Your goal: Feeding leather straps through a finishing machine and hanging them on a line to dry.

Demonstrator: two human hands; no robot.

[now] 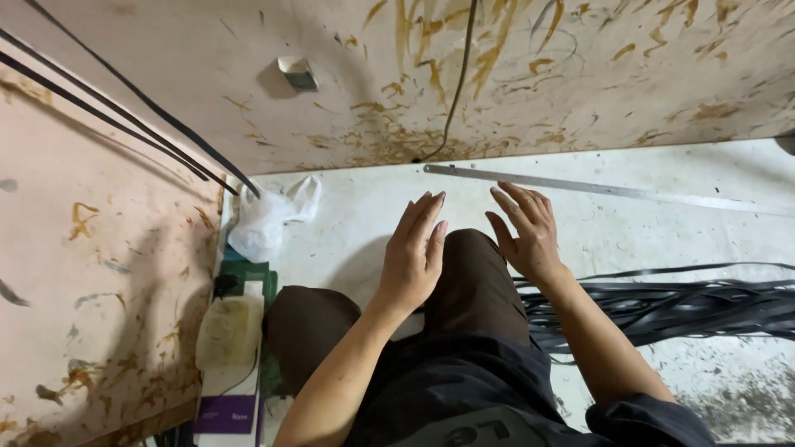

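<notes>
I am crouched on a pale floor, looking down past my brown trousers (472, 290). My left hand (416, 252) hovers flat above my knee, fingers together and extended, holding nothing. My right hand (525, 232) is beside it, fingers spread, also empty. A long steel ruler (596, 189) lies on the floor just beyond both hands, running to the right. A bundle of thin black strips (662, 306) lies on the floor to the right of my right forearm.
A glue-stained board (431, 74) stands ahead with a small metal clip (296, 73) on it. Another stained panel (99, 273) is at left, crossed by black strips (124, 116). A crumpled white bag (269, 217), a cloudy jar (229, 331) and a purple box (225, 412) sit by my left knee.
</notes>
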